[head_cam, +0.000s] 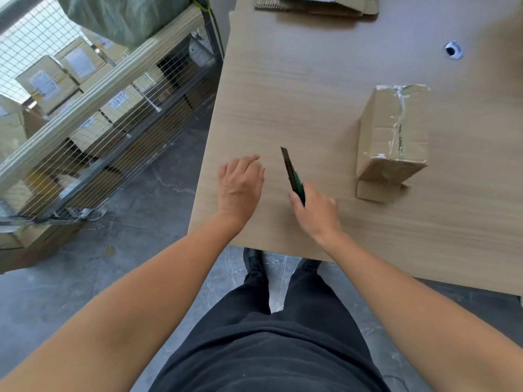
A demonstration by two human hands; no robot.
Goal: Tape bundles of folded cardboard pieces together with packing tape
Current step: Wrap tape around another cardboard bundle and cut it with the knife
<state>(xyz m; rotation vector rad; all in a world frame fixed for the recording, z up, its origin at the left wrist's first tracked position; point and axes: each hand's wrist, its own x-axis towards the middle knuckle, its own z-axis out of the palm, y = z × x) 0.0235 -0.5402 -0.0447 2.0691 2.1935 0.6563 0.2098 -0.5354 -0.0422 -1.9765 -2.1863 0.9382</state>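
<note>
Matt wood-grain table [311, 94]; brown cardboard bundle [393, 137], glossy clear tape; green plastic knife [294, 179].

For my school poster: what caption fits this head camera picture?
Right hand holds a green knife near a taped cardboard bundle; left hand open.

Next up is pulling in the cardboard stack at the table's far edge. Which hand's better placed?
Left, probably. The left hand is open and holds nothing, over the table; the right hand grips the utility knife. The cardboard stack sits about as far from both.
</note>
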